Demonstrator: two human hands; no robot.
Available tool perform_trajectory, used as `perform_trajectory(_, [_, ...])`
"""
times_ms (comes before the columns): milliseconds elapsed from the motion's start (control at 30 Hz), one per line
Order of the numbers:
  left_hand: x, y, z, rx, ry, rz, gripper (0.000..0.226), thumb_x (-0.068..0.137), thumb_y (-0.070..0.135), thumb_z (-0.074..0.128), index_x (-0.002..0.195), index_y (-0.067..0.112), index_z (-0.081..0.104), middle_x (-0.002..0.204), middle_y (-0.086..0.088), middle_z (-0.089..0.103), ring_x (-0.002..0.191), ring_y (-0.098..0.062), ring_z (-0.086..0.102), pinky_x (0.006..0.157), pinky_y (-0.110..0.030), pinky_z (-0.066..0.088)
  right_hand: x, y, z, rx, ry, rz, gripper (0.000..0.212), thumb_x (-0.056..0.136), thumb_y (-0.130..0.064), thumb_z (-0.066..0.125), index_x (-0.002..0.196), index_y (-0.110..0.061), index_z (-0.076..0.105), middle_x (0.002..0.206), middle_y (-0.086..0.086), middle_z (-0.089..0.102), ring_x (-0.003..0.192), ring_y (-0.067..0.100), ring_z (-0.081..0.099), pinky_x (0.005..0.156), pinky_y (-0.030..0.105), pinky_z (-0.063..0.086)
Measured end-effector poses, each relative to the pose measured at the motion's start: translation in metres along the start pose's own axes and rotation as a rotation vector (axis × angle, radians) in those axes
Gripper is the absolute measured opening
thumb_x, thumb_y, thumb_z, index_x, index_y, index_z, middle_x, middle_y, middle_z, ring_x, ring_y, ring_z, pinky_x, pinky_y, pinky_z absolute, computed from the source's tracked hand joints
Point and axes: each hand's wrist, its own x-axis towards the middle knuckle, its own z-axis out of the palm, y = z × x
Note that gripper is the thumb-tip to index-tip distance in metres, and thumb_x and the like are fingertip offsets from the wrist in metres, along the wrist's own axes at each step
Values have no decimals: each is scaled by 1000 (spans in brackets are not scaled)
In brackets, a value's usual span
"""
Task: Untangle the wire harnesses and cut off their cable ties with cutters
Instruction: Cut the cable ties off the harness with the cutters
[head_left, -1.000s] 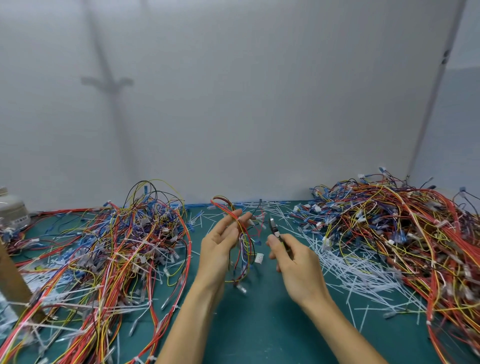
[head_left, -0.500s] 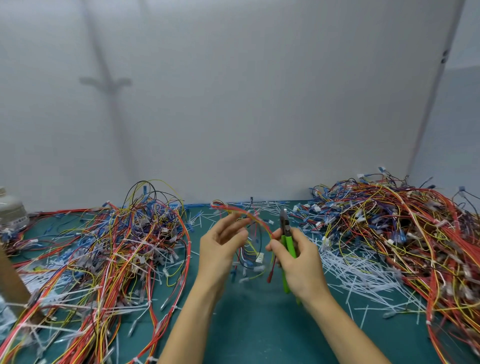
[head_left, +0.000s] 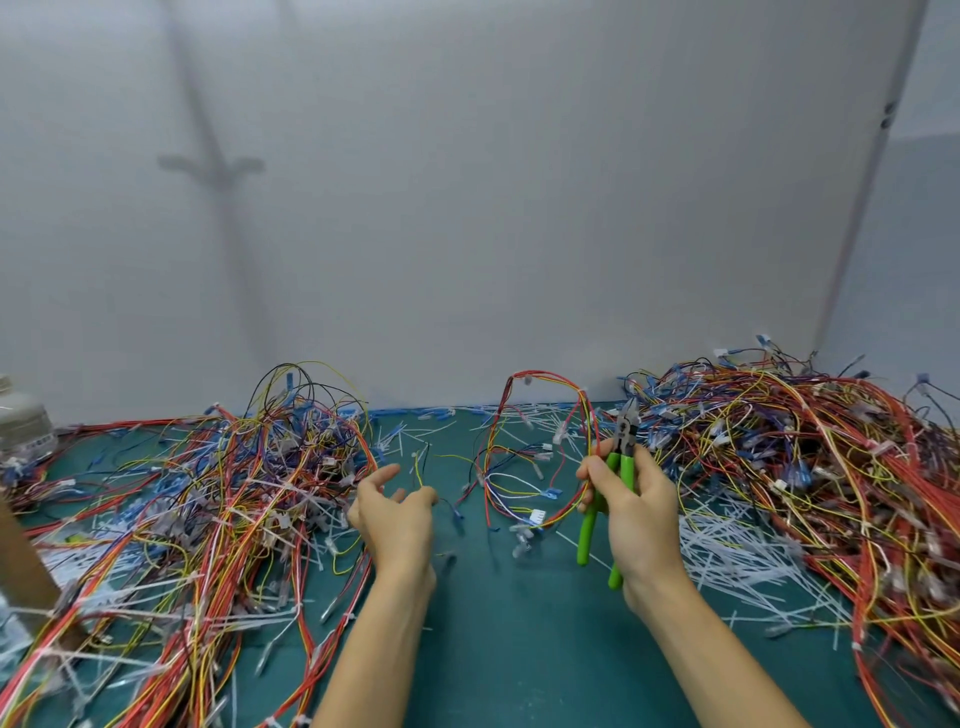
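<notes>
My right hand (head_left: 641, 525) grips green-handled cutters (head_left: 587, 530), their jaws pointing up. The same hand holds a strand of a wire harness (head_left: 540, 375), a loop of red, yellow and orange wires standing up from the green mat (head_left: 519, 634). Its white and blue connectors hang low between my hands. My left hand (head_left: 395, 519) hovers left of the loop, thumb spread and fingers loosely bent. Thin yellow and black wire ends stand by its fingertips; I cannot tell whether they touch.
A big tangled pile of harnesses (head_left: 234, 493) covers the left of the mat and another pile (head_left: 810, 467) the right. Cut white cable ties (head_left: 727, 556) lie scattered at the right and back. A pale container (head_left: 23, 421) and a brown post (head_left: 21, 561) stand far left.
My left hand let go of the harness and moved left. My right hand took over the harness, lifted it into a taller loop and turned the cutters upright.
</notes>
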Motion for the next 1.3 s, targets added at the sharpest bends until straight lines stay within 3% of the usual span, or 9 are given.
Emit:
perform_trajectory(100, [1, 2, 2, -139, -23, -59, 37, 83, -8, 59, 113, 11, 51, 131, -16, 44, 82, -18, 59, 79, -34, 51, -1, 0, 1, -22, -20, -25, 14, 95, 1, 55, 90, -12, 59, 65, -8, 66, 59, 4, 57, 57, 19, 51])
perform_trajectory(233, [1, 8, 2, -270, -75, -184, 7, 93, 0, 49, 99, 5, 51, 89, -11, 56, 55, -12, 51, 44, -19, 42, -2, 0, 1, -108, -111, -97, 15, 94, -1, 58, 90, -15, 61, 68, -9, 66, 67, 4, 61, 65, 18, 52])
perform_trajectory(333, [-2, 12, 2, -340, -296, -444, 24, 103, 17, 39, 89, 4, 53, 81, -10, 61, 32, -5, 42, 30, -13, 29, -4, 0, 1, -220, -275, -135, 15, 92, -1, 62, 89, -16, 62, 73, -6, 64, 70, 8, 59, 68, 22, 49])
perform_trajectory(500, [-5, 6, 3, -324, -479, -515, 55, 105, 47, 25, 93, 10, 65, 73, -4, 72, 41, -11, 57, 37, -13, 40, -7, 0, 0, -399, -613, -99, 12, 88, -1, 66, 90, -13, 65, 78, 0, 66, 73, 11, 62, 75, 31, 51])
perform_trajectory(633, [-5, 7, -1, -306, -488, -456, 42, 105, 36, 33, 92, 15, 67, 83, -1, 71, 63, -12, 65, 53, -21, 50, -10, 2, 1, -481, -761, -20, 12, 89, 0, 65, 92, -11, 66, 76, -1, 68, 74, 9, 62, 76, 23, 48])
perform_trajectory(833, [-6, 8, 0, -395, -433, -458, 38, 104, 36, 39, 90, 12, 65, 57, 6, 67, 38, -5, 54, 37, -12, 41, -10, -3, 2, -496, -760, -6, 19, 90, 1, 62, 90, -17, 64, 77, 4, 68, 73, 13, 59, 73, 25, 48])
perform_trajectory(1000, [0, 3, -3, -383, -421, -475, 36, 104, 29, 38, 95, 7, 65, 34, 7, 30, 28, -6, 37, 41, -16, 47, -12, -4, 2, -491, -816, 9, 16, 90, 2, 62, 90, -14, 63, 80, -7, 67, 75, 9, 63, 75, 22, 50])
perform_trajectory(1200, [-6, 12, -3, -439, -524, -430, 57, 102, 42, 25, 102, 3, 67, 82, -10, 75, 65, -19, 72, 58, -26, 58, -12, -2, 4, -413, -751, 57, 8, 97, -13, 60, 96, -7, 66, 75, 0, 64, 69, 14, 56, 67, 22, 48])
perform_trajectory(1300, [-3, 14, -3, -654, -457, -412, 64, 102, 55, 24, 98, 3, 62, 71, -8, 73, 43, -14, 61, 40, -18, 49, -8, -2, 1, -385, -624, 127, 26, 101, -28, 49, 98, -13, 70, 70, 4, 62, 65, 14, 61, 67, 26, 51])
